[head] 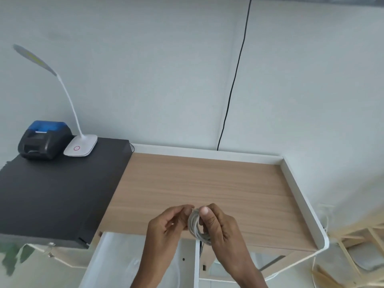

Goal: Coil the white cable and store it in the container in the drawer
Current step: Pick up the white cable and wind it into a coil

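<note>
While coiled, one white cable (pixel 196 226) occupies two hands.

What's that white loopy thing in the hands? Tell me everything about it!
It is the white cable, thin and smooth like plastic, wound into a small round coil of several loops. It stands on edge, held above the front edge of the wooden desk. The right hand pinches it, thumb on top, while the left hand touches its left side.

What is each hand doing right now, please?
Left hand: closed, pinching the white cable coil.
Right hand: closed around the coil, thumb on top.
</note>
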Action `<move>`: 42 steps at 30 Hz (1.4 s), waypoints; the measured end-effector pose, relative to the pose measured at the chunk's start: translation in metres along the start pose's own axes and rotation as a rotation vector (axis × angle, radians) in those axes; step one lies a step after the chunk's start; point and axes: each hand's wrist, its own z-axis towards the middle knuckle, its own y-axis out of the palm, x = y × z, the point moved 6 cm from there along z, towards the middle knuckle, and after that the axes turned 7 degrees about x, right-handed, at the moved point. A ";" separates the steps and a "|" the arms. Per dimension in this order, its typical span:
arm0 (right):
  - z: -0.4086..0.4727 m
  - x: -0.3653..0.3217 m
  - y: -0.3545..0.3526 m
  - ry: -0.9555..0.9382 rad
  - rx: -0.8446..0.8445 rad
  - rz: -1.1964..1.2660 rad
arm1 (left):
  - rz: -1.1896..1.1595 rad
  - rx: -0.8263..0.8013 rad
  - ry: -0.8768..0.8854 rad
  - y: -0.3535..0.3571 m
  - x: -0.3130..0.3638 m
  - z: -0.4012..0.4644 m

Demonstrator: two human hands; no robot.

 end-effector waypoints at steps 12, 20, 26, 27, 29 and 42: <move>0.002 -0.028 0.061 -0.078 0.101 -0.145 | -0.490 0.032 -0.469 -0.043 -0.010 -0.003; 0.003 -0.035 0.096 -0.203 0.195 -0.246 | -0.243 -0.021 -0.251 -0.082 -0.002 0.001; 0.001 -0.033 0.112 -0.202 0.231 -0.276 | -0.201 -0.048 -0.228 -0.095 -0.007 0.010; 0.000 -0.034 0.112 -0.211 0.232 -0.281 | -0.218 -0.071 -0.239 -0.095 -0.006 0.012; 0.001 -0.036 0.111 -0.241 0.205 -0.299 | -0.265 -0.142 -0.289 -0.095 -0.006 0.017; -0.001 -0.037 0.123 -0.216 -0.022 -0.322 | -0.832 -0.468 -0.727 -0.077 -0.023 0.014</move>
